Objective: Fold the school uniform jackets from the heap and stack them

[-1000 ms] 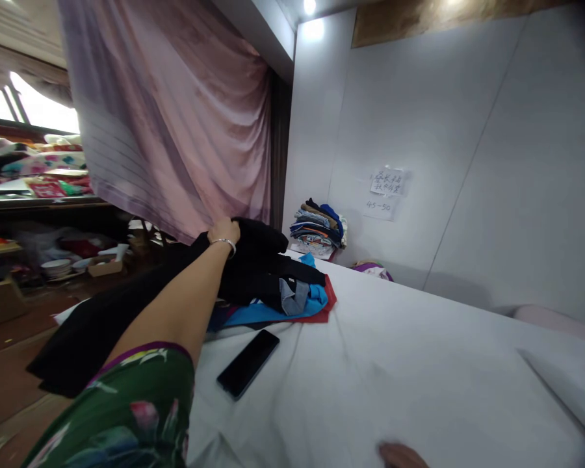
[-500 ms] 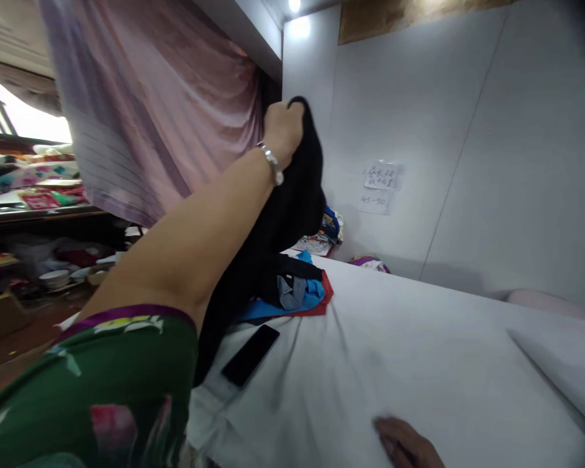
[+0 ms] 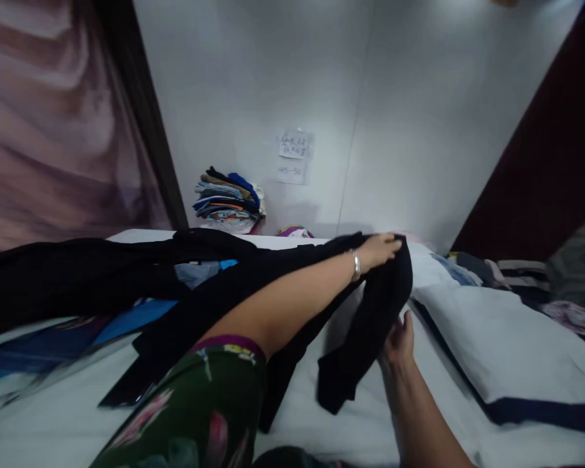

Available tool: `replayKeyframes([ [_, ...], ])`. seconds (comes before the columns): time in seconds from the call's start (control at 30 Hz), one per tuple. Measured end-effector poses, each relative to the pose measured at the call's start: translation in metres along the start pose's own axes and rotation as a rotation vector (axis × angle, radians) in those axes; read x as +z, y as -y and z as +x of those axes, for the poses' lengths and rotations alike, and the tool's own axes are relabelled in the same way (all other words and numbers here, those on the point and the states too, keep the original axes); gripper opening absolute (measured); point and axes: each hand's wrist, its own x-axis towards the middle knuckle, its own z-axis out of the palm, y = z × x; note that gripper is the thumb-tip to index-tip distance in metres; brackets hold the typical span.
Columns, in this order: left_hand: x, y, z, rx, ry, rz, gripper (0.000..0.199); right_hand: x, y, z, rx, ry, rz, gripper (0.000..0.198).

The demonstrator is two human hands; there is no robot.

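Note:
My left hand, with a silver bracelet on its wrist, is closed on a long black garment and holds it up above the white-covered table. One narrow end of the garment hangs down toward the table; the rest trails leftward. My right hand is just below and right of the left one, beside the hanging cloth. Its thumb side points up and the digits are apart, though some are hidden at the cloth's edge. At lower left a dark phone lies partly covered.
More black cloth and blue clothes lie on the left. A folded clothes stack is by the wall. White fabric with a dark edge lies on the right. A pink curtain hangs at left.
My left hand has come down and across to the right with the black garment. My right hand has come up beside the cloth. The view has turned right.

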Motion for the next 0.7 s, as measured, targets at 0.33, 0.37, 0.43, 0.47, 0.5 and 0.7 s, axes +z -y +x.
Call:
replayKeyframes([
  [0.33, -0.044, 0.103, -0.117, 0.119, 0.125, 0.628, 0.029, 0.006, 0.002, -0.001, 0.244, -0.028, -0.104, 0.045],
  [0.37, -0.063, 0.107, -0.129, 0.078, 0.080, 0.736, 0.032, 0.009, 0.001, -0.002, 0.255, -0.043, -0.095, 0.042],
  [0.43, -0.094, 0.116, -0.154, -0.115, 0.023, 0.867, 0.041, 0.013, -0.002, -0.005, 0.273, -0.059, -0.073, 0.038],
  [0.47, -0.105, 0.119, -0.167, -0.225, 0.028, 0.886, 0.048, 0.015, -0.005, -0.005, 0.286, -0.059, -0.066, 0.037],
  [0.5, -0.112, 0.123, -0.178, -0.317, 0.048, 0.880, 0.054, 0.016, -0.008, -0.006, 0.303, -0.055, -0.062, 0.036],
  [0.7, -0.084, 0.126, -0.212, -0.341, 0.277, 0.790, 0.066, 0.022, -0.032, 0.001, 0.374, -0.072, -0.147, 0.028],
])
